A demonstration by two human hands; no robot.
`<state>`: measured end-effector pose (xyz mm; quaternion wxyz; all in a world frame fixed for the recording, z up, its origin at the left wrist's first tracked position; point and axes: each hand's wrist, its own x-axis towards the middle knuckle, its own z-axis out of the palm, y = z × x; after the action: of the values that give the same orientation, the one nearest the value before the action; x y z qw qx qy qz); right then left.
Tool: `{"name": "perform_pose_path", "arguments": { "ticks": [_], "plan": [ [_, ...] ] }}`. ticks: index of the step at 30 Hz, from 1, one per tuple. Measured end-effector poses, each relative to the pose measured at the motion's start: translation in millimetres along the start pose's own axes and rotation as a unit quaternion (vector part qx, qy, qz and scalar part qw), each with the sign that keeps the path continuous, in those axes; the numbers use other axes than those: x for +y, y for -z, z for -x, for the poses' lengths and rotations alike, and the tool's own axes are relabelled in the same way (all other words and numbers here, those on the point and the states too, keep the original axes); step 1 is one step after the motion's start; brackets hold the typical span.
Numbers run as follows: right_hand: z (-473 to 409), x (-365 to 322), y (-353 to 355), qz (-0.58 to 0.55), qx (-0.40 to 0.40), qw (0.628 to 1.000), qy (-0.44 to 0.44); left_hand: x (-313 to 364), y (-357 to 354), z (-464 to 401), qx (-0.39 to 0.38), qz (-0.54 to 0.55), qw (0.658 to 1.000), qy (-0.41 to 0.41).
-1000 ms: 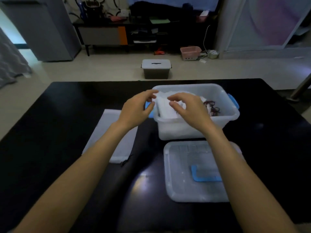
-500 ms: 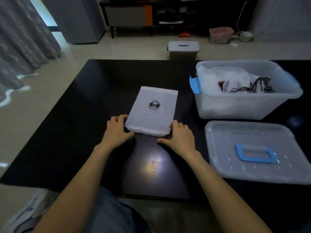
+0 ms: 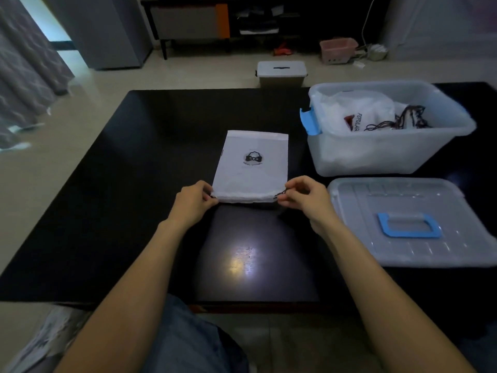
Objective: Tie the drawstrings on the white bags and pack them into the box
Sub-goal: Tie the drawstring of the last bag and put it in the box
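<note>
With the flat white drawstring bag [image 3: 251, 168] at frame centre, both hands, left [image 3: 192, 201] and right [image 3: 305, 197], pinch its dark cords, likely to cinch it.

A glossy black counter [image 3: 121, 211] fills the middle of the frame, with a bright glare spot near its lower centre edge. A flat white drawstring bag [image 3: 252, 165] with a small dark bow logo lies at the centre. At the upper right stands a translucent plastic box [image 3: 382, 154] with a blue latch, holding white bags and dark cords. Just below it, at the right, its translucent lid [image 3: 403, 254] with a blue handle lies flat.
</note>
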<state>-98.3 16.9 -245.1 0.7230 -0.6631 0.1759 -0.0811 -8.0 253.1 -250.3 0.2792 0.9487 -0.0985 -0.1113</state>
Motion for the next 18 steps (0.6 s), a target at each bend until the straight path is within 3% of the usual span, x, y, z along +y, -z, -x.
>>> {"name": "perform_pose_path", "arguments": {
  "ticks": [3,5,7,9,12,14,16,18],
  "plan": [
    [2,4,15,0.026,-0.007,1.0,0.016,-5,4,7,-0.018,-0.048,0.996,-0.072],
    [2,11,29,0.112,0.007,0.993,0.036,-9,6,11,-0.037,-0.102,0.985,-0.134],
    [4,17,39,0.21,0.025,0.976,0.056,-12,6,14,-0.039,-0.12,0.979,-0.161],
    [6,18,45,0.224,0.069,0.97,0.068,-14,7,14,-0.042,-0.117,0.978,-0.165],
    [8,17,54,0.143,0.172,0.972,0.067,-16,5,17,-0.045,-0.144,0.976,-0.158],
    [6,12,53,0.054,0.201,0.977,0.041,-17,3,18,-0.018,-0.152,0.974,-0.167],
    [8,5,42,-0.059,0.191,0.979,0.029,-16,0,20,0.014,-0.088,0.984,-0.156],
    [11,-4,30,-0.179,0.169,0.969,0.033,-6,1,20,0.043,0.057,0.991,-0.11]
  ]
}}
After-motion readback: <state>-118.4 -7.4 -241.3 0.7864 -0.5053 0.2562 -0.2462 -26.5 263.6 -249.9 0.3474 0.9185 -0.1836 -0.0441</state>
